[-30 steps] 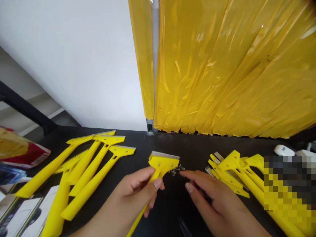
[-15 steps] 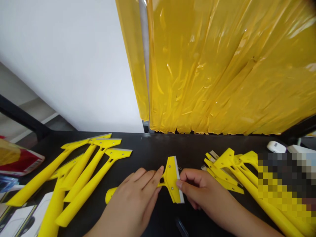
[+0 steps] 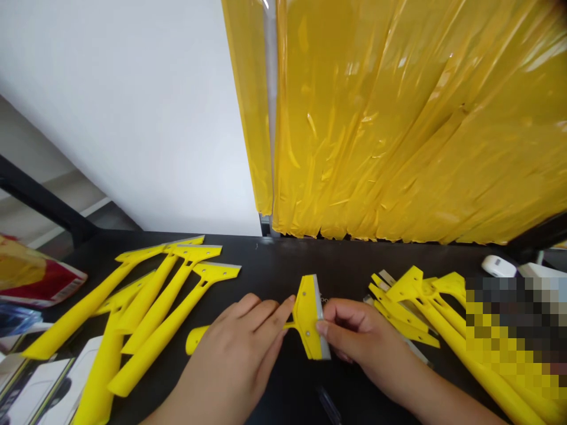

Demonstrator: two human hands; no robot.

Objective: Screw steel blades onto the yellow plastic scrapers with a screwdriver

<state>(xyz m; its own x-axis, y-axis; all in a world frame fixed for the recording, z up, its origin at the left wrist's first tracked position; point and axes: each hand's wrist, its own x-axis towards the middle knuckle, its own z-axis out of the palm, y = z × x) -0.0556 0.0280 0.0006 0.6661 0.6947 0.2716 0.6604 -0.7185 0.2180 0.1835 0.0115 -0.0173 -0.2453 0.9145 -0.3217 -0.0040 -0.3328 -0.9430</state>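
A yellow plastic scraper (image 3: 310,319) with a metal blade along its head lies sideways over the black table (image 3: 301,265), its handle end poking out at the left. My left hand (image 3: 245,339) covers the handle and grips it near the neck. My right hand (image 3: 358,339) pinches the blade edge of the head with thumb and fingers. Several tiny silver screws (image 3: 325,300) lie on the table just behind the head.
Several finished yellow scrapers (image 3: 155,301) lie in a row at the left; another pile of yellow scrapers (image 3: 420,301) sits at the right beside a pixelated patch. Yellow plastic sheeting (image 3: 398,118) hangs behind. Red and white packaging (image 3: 35,280) rests at the far left.
One second ago my left hand held the scraper upright, right hand open near the screws. The scraper has been turned sideways and my right hand has closed on its blade edge.
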